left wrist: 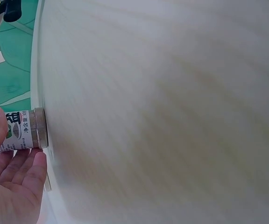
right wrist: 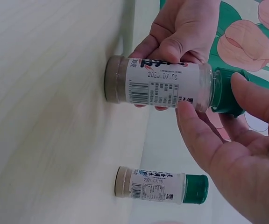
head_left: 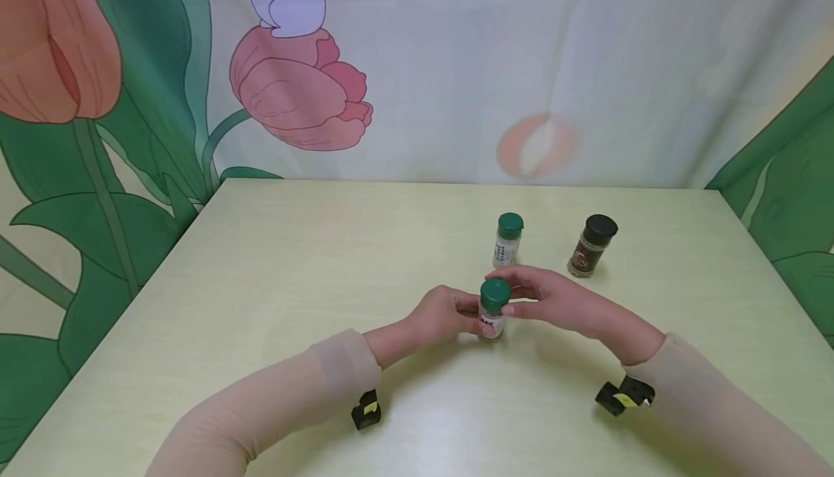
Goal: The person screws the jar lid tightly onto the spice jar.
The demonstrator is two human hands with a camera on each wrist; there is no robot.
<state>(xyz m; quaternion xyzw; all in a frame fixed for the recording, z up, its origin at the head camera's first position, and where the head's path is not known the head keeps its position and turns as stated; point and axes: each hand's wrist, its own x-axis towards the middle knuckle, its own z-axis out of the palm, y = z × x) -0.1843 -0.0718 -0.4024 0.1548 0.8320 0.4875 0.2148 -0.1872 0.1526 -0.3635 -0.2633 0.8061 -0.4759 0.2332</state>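
Note:
A clear spice jar (head_left: 491, 323) with a white label and a green cap (head_left: 496, 294) stands roughly upright between my hands. My left hand (head_left: 444, 314) grips its body from the left, thumb on one side and fingers on the other. With my right hand (head_left: 557, 302), I pinch the green cap (right wrist: 228, 92) between thumb and fingers; one finger lies against the label. In the right wrist view the jar (right wrist: 160, 84) holds brownish powder. Its base appears close to the tabletop in the left wrist view, where the jar (left wrist: 20, 129) is partly cut off; contact is unclear.
Behind my hands stands a second green-capped jar (head_left: 507, 238). To its right is a black-capped jar (head_left: 591, 247) with a dark label. All are on a pale wooden table (head_left: 326, 245), with a printed curtain (head_left: 430, 79) hanging beyond its far edge.

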